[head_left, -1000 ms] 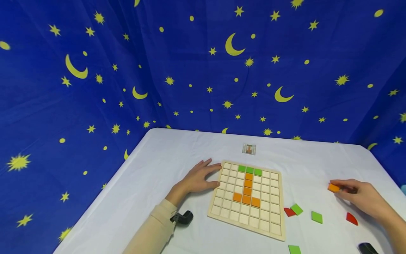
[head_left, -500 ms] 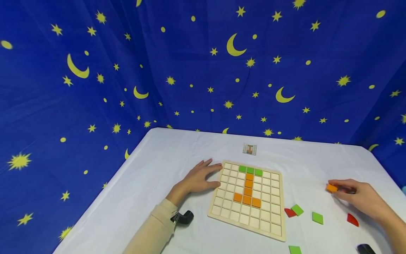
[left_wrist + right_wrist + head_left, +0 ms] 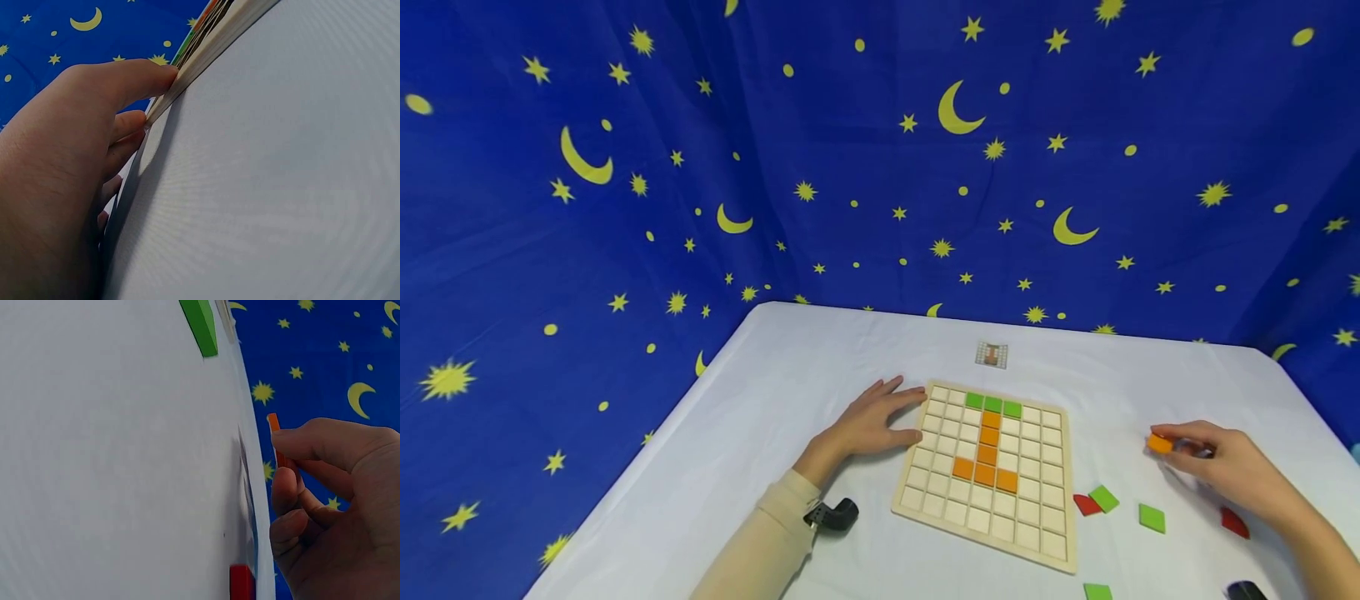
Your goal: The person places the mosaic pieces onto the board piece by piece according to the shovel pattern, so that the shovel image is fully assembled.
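I saw the left hand point(image 3: 868, 425), fingers wide, touch the wooden grid board point(image 3: 967, 450) at nine o'clock, presumably steadying it. Off three o'clock, the right hand's point(image 3: 1228, 462) fingers pinched an orange tile point(image 3: 1160, 444), leaving one end free.

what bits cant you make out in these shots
- Head view: the exact pattern on the small card, too small to read.
- Head view: the rest of the lowest green tile, cut off by the bottom edge.
- Head view: part of the orange tile, covered by the right hand.
- Left wrist view: most of the board, cut off by the top edge.
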`<state>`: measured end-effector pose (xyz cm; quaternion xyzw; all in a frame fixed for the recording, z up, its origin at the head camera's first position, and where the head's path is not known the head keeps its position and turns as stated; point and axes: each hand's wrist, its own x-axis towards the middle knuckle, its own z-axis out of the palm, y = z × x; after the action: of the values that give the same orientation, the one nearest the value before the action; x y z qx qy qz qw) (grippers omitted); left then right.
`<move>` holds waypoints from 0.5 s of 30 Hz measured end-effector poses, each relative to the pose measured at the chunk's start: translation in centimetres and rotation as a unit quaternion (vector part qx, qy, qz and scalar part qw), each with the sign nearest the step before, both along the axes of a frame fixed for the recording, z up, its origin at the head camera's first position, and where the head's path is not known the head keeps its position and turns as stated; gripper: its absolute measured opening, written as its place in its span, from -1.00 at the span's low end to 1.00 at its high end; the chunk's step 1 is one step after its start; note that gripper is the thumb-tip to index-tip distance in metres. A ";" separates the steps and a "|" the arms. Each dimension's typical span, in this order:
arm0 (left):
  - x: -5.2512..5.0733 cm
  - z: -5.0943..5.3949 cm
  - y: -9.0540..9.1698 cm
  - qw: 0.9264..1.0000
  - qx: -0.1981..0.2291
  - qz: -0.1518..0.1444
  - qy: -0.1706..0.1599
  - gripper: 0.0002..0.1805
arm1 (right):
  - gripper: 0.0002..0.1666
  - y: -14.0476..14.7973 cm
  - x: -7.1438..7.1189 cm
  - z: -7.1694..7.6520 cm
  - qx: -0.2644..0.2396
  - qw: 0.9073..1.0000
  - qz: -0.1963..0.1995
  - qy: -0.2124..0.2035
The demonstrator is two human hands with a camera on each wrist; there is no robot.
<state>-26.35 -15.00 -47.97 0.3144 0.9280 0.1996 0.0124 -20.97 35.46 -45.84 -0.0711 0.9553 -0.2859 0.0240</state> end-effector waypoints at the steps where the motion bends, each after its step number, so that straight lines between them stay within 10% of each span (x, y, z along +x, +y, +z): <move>1: 0.0 0.0 0.0 1.000 -0.001 0.001 0.000 -0.24 | -0.43 -0.3 0.0 0.1 -0.004 1.000 0.006 0.000; 15: 0.0 -0.1 0.0 1.000 0.001 0.004 -0.001 -0.24 | -0.57 -4.7 0.4 1.4 -0.039 0.998 0.055 -0.003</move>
<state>-26.38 -15.02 -48.03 0.3108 0.9290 0.2007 0.0128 -20.57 30.78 -44.48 -0.1235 0.9381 -0.3212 0.0397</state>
